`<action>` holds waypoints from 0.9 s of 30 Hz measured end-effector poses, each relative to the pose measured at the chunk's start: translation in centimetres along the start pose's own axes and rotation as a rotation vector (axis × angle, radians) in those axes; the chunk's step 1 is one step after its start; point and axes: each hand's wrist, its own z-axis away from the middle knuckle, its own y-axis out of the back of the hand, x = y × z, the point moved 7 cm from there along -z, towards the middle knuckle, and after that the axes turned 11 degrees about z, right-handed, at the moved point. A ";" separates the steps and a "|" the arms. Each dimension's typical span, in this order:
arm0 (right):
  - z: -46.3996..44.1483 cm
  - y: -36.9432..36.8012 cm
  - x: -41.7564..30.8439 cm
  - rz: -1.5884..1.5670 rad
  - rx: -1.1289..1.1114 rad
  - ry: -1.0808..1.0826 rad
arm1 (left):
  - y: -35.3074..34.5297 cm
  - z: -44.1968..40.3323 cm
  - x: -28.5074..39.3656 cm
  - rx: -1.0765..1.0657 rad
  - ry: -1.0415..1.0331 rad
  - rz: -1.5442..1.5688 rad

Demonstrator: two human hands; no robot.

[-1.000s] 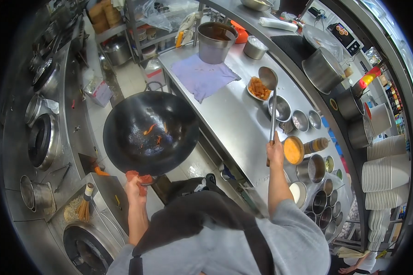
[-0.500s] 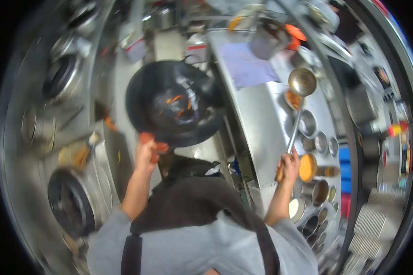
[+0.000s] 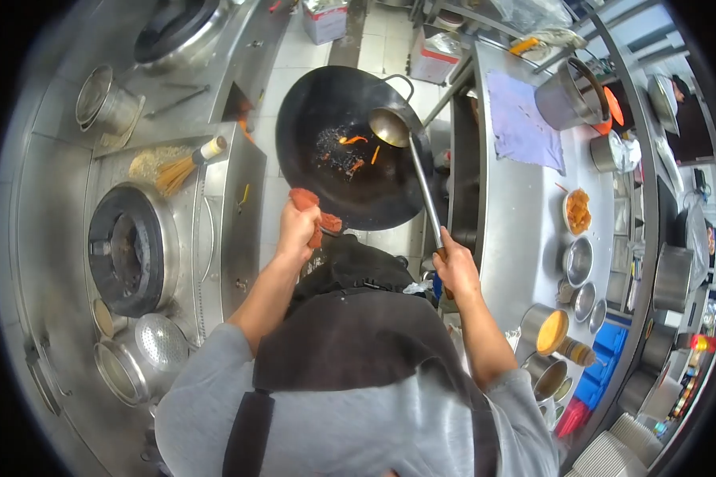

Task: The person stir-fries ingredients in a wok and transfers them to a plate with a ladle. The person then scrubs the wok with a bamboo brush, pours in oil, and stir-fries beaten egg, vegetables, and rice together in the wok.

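The view is bright, curving strongly toward black corners

Red cloth (image 3: 303, 198) in left hand (image 3: 297, 230) is hiding grip on wok (image 3: 318, 107) rim, centre. Right hand (image 3: 458, 268) is covering part of ladle (image 3: 426, 189). Orange scraps (image 3: 352, 140) in wok are appearing too small to identify. Top edge is cutting off burner (image 3: 184, 41), upper left; bottom edge is cropping stacked dishes (image 3: 612, 457), lower right.

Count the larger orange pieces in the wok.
3: all in the wok, one curved piece uppermost, one straight piece to its lower right, one ragged piece lower left of that. The ladle may hide more.
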 end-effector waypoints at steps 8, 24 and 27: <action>3.0 2.5 -1.8 -0.006 -0.195 0.118 | 2.4 -1.7 -0.8 0.024 -0.019 -0.005; -0.2 -3.8 -2.0 -0.738 -0.440 -0.176 | 0.4 -2.0 -1.6 0.125 -0.145 -0.060; 1.4 -3.7 -4.0 -0.984 -0.564 -0.245 | -0.3 -1.3 -2.7 0.177 -0.052 -0.078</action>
